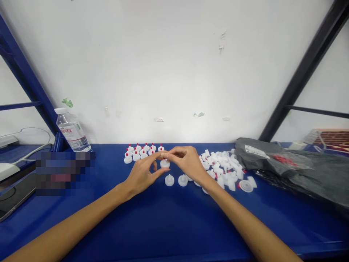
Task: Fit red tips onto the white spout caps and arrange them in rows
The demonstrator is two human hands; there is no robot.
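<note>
In the head view, a white nozzle cap (165,163) sits between my two hands. My left hand (141,174) curls around its left side, thumb at the lower edge and index finger near the top. My right hand (187,160) pinches at the nozzle, where a bit of a small red tip shows; the fingers mostly hide it. Closer to me stand two white nozzle caps without red tips, a left one (169,180) and a right one (182,180). Beyond my left hand, several white caps with red tips (136,156) stand upright in rows.
A loose heap of white caps (225,167), with red bits among them, lies right of my right hand. Farther right is a dark plastic bag (286,167). A water bottle (72,131) leans at the back left of the blue table (163,225), by a blue post (29,69).
</note>
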